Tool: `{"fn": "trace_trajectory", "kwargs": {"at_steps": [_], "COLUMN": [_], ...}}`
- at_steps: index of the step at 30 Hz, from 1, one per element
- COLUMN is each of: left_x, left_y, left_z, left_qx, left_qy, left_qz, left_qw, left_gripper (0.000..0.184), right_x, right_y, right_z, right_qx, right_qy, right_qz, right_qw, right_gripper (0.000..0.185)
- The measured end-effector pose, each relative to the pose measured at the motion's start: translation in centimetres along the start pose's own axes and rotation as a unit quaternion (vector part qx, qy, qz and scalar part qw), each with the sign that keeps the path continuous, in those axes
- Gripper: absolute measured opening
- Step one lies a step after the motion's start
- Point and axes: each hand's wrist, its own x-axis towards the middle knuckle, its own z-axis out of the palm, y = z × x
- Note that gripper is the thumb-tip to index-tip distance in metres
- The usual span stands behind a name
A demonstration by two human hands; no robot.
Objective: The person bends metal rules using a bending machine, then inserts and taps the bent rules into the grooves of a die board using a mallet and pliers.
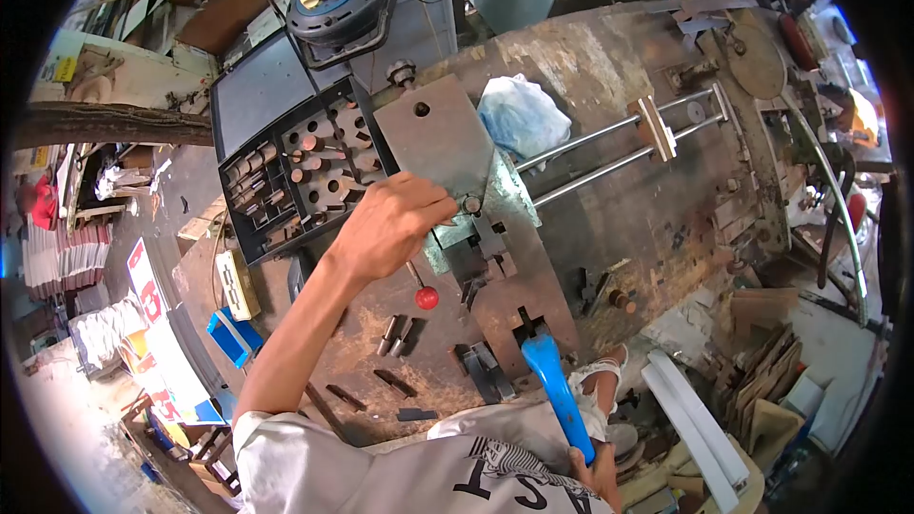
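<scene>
My left hand [400, 219] is closed, its fingertips beside a small round bolt head [471, 203] on the metal bench machine [433, 133]. What those fingers hold, if anything, is hidden. Just below the hand, a thin lever ends in a red ball knob [426, 298]. At the lower edge, my right hand [596, 469] is wrapped round the end of a long blue handle [557, 390]. The handle's far end meets a slot in the machine's front plate [509, 300]. Dark metal blocks [481, 252] sit on the plate between the bolt and the handle.
An open black case [357, 100] of metal dies lies at the left. Two rods [595, 154] with a sliding stop reach right from the machine, near a crumpled white-blue cloth [522, 116]. Several loose metal pieces [395, 335] lie on the worn bench. A blue box [233, 335] is at the left edge.
</scene>
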Motion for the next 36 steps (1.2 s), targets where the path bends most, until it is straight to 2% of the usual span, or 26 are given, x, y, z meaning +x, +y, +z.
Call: {"fn": "trace_trajectory", "kwargs": {"at_steps": [2, 5, 8, 9, 11, 12, 14, 16, 18, 20, 22, 26, 27, 29, 31, 32, 34, 36], "left_x": [0.2, 0.1, 0.9, 1.0, 1.0, 0.9, 1.3, 1.2, 1.2, 1.6, 1.5, 1.0, 1.0, 0.3, -0.4, -0.6, -1.1, -1.5], "left_y": [-0.6, -0.8, -1.6, -1.7, -2.1, -2.3, -2.6, -2.5, -2.3, -2.3, -2.1, -2.3, -2.2, 0.2, 2.3, 3.6, 6.1, 9.2], "left_z": [0.0, -0.4, -0.8, -1.0, -1.1, -0.9, -0.5, -1.3, -1.9, -1.3, -1.2, -0.5, -0.4, -1.1, -2.1, -2.9, -4.4, -5.6], "left_qx": [-0.004, -0.017, -0.026, -0.017, -0.005, -0.006, -0.009, -0.011, -0.004, 0.003, 0.001, -0.007, 0.007, 0.018, 0.019, 0.023, 0.025, 0.027], "left_qy": [-0.003, -0.021, -0.02, -0.044, -0.072, -0.071, -0.075, -0.104, -0.111, -0.099, -0.099, -0.075, -0.064, -0.067, -0.046, -0.043, -0.007, 0.024], "left_qz": [0.006, 0.013, 0.039, 0.054, 0.065, 0.07, 0.077, 0.067, 0.057, 0.064, 0.075, 0.086, 0.084, 0.027, -0.015, -0.003, -0.042, -0.019], "left_qw": [1.0, 1.0, 0.999, 0.997, 0.995, 0.995, 0.994, 0.992, 0.992, 0.993, 0.992, 0.993, 0.994, 0.997, 0.999, 0.999, 0.999, 0.999], "left_gripper": [0.021, 0.021, 0.02, 0.02, 0.019, 0.019, 0.018, 0.017, 0.016, 0.014, 0.015, 0.015, 0.015, 0.019, 0.023, 0.023, 0.015, 0.018], "right_x": [0.7, 0.5, 1.2, 1.0, 1.1, 0.9, 0.0, -0.8, 0.0, 0.4, -0.3, 0.3, -0.1, -1.6, -2.2, -2.0, -0.6, 0.5], "right_y": [0.8, 1.6, -0.1, -2.3, -2.8, -2.5, -1.9, -5.0, 1.3, -2.0, -1.2, -1.4, -3.3, -7.2, -7.9, -6.8, -4.3, -3.0], "right_z": [-0.2, -0.1, -0.3, -1.6, -1.8, -0.9, -1.0, -1.5, 0.6, -1.2, -0.9, -0.6, -1.7, -3.2, -3.4, -2.9, -1.5, -0.4], "right_qx": [-0.009, -0.045, -0.03, 0.002, 0.034, 0.017, 0.004, 0.107, -0.017, 0.031, -0.013, 0.028, -0.008, -0.007, -0.015, -0.007, 0.004, 0.052], "right_qy": [0.001, -0.073, -0.008, -0.082, -0.16, -0.077, 0.007, -0.017, 0.051, -0.067, -0.005, -0.012, -0.033, -0.028, -0.025, -0.015, 0.003, 0.045], "right_qz": [-0.01, 0.032, 0.003, 0.054, 0.102, 0.031, -0.037, 0.03, -0.068, 0.019, -0.03, 0.001, 0.015, 0.04, 0.076, 0.073, 0.025, -0.014], "right_qw": [1.0, 0.996, 1.0, 0.995, 0.981, 0.996, 0.999, 0.994, 0.996, 0.997, 0.999, 1.0, 0.999, 0.999, 0.997, 0.997, 1.0, 0.998], "right_gripper": [0.068, 0.07, 0.066, 0.063, 0.061, 0.059, 0.058, 0.056, 0.056, 0.058, 0.061, 0.07, 0.075, 0.075, 0.077, 0.077, 0.074, 0.073]}}
